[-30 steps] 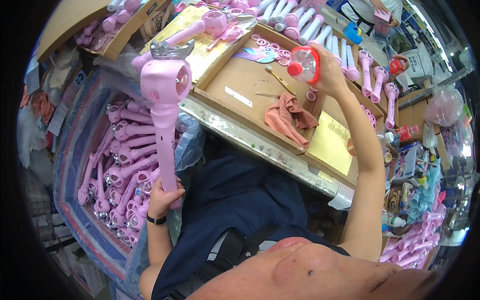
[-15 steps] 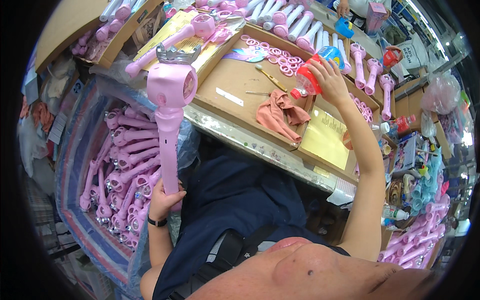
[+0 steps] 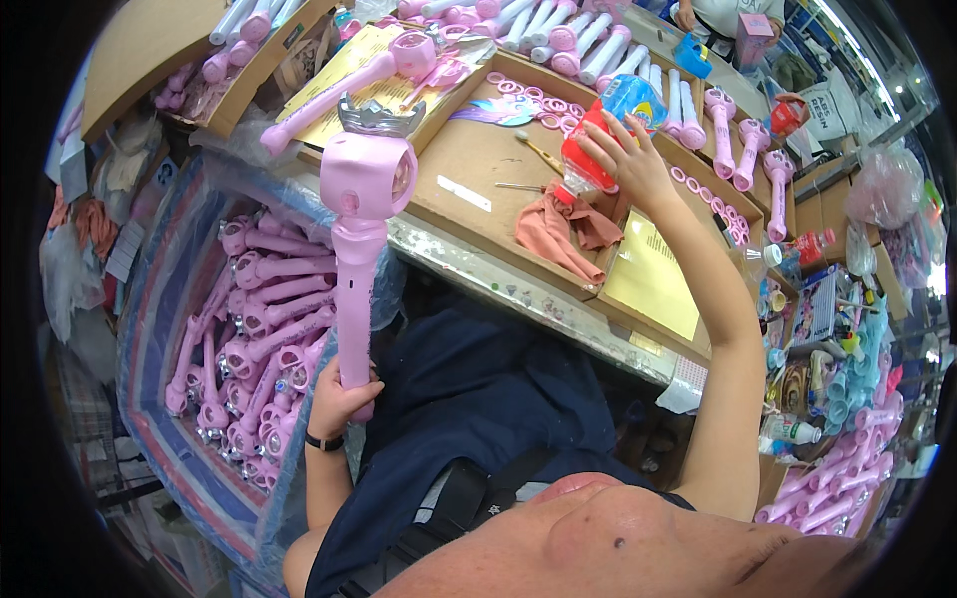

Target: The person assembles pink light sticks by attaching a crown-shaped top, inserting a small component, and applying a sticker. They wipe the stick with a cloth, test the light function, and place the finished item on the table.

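Note:
My left hand (image 3: 341, 404) is wrapped round the lower end of a pink toy wand (image 3: 361, 264), which stands upright with a silver crown (image 3: 379, 118) on its round, hollow head. A plastic bottle (image 3: 588, 157) with a red and blue wrapper is in my right hand (image 3: 630, 159), tipped so its red cap points down. The cap is right at the upper edge of a crumpled orange cloth (image 3: 558, 234); whether they touch I cannot tell. The cloth lies in a shallow cardboard tray (image 3: 429, 189) on the bench.
Pink rings (image 3: 548, 105), a brush (image 3: 538, 151) and a white strip (image 3: 464, 193) lie in the tray. A striped bag (image 3: 169, 439) at the left holds many pink wands (image 3: 269, 344). Beside the cloth is a yellow sheet (image 3: 653, 279). Another person's hand (image 3: 686, 17) shows far off.
The bottle has moved left and nearer, its cap coming down to the orange cloth. My left hand keeps the wand upright. The whole view has shifted slightly.

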`<state>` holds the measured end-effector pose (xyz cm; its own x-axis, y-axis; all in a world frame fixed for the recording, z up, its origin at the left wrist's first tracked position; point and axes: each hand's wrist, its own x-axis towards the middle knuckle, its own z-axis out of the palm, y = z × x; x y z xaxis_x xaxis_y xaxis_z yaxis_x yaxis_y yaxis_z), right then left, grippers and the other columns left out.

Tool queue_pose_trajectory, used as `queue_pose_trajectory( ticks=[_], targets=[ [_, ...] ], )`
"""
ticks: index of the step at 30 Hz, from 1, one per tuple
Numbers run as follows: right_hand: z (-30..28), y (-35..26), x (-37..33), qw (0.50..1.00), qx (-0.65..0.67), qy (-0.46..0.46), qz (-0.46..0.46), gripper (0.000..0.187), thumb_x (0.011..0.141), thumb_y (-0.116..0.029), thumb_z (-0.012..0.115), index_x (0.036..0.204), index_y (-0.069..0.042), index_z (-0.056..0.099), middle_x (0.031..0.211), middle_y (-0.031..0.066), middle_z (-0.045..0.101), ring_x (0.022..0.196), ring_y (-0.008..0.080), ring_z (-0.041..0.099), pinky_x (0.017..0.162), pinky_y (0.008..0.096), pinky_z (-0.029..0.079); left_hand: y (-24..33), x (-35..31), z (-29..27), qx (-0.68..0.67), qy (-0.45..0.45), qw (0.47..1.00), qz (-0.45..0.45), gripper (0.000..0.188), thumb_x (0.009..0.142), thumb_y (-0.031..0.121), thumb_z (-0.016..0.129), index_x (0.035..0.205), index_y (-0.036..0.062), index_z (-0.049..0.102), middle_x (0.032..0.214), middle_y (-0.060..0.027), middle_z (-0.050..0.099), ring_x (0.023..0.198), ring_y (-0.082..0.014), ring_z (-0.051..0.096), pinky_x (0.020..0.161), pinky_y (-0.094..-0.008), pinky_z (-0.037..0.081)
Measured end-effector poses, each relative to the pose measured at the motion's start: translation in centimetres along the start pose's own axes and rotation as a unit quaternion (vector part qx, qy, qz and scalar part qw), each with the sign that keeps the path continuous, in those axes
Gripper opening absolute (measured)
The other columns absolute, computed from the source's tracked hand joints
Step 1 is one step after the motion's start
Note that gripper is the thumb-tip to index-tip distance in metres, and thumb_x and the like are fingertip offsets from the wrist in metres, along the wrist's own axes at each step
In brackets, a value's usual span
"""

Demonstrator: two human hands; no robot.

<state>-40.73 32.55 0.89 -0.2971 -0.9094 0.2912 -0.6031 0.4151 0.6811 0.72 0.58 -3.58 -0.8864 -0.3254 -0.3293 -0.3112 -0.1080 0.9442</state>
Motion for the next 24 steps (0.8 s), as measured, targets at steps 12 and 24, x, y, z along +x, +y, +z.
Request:
queue_pose_trajectory(
  ticks=[12,24],
  targets=[
    [-1.6,-0.9,-0.9,1.0,-0.002,-0.003,0.021,0.062,0.081,-0.018,0.054,0.14,-0.026,0.035,0.144,-0.0049,0.036,0.137,0.0209,0.029,0.112,0.0429,0.017,-1.1,1.7,-0.3,-0.026,-0.035,0.999,-0.022,0.034,0.066,0.01,0.075,0.094,0.0027,0.056,0.08,-0.0005,0.058,0.07,-0.0092,0.055,0.063,-0.0235,0.045],
    [-0.6,1.0,-3.9,0.993,0.043,-0.013,0.11,0.062,0.076,-0.006,0.06,0.134,-0.018,0.04,0.139,0.0016,0.042,0.135,0.0242,0.033,0.109,0.0433,0.02,-2.0,2.3,-0.5,-0.049,-0.035,0.998,-0.01,0.034,0.068,0.009,0.075,0.095,0.003,0.055,0.077,-0.0003,0.058,0.067,-0.0084,0.054,0.062,-0.0232,0.045]
  ],
)
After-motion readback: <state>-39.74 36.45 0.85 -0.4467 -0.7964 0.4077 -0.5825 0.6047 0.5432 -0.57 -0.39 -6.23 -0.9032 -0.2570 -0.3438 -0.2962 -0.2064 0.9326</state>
